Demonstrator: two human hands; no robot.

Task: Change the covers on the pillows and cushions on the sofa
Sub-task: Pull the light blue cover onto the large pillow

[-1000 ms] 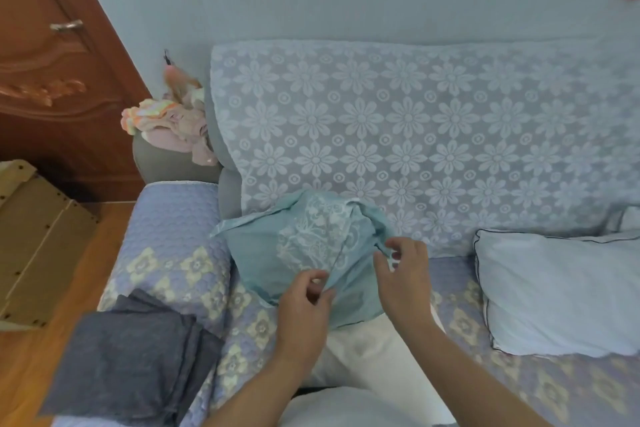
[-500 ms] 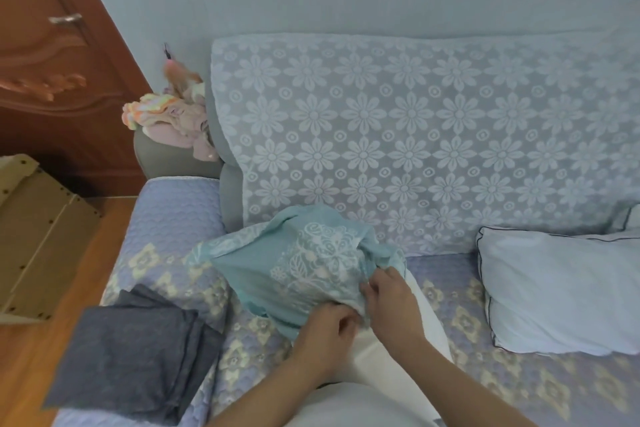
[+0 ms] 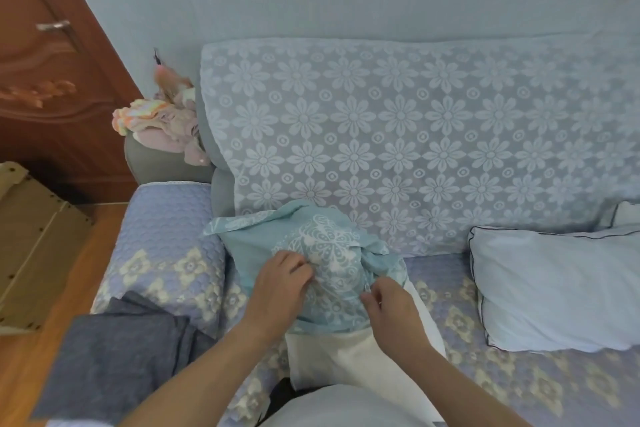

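Slid further up the cushion since half a second ago, both hands. Left hand pinching bunched teal cover, right hand pinching its lower hem. White insert poking out below both grips, long axis running toward the body. Rest of the cover bunched just beyond the fingers. Probably pulling away next, hands about equally close.
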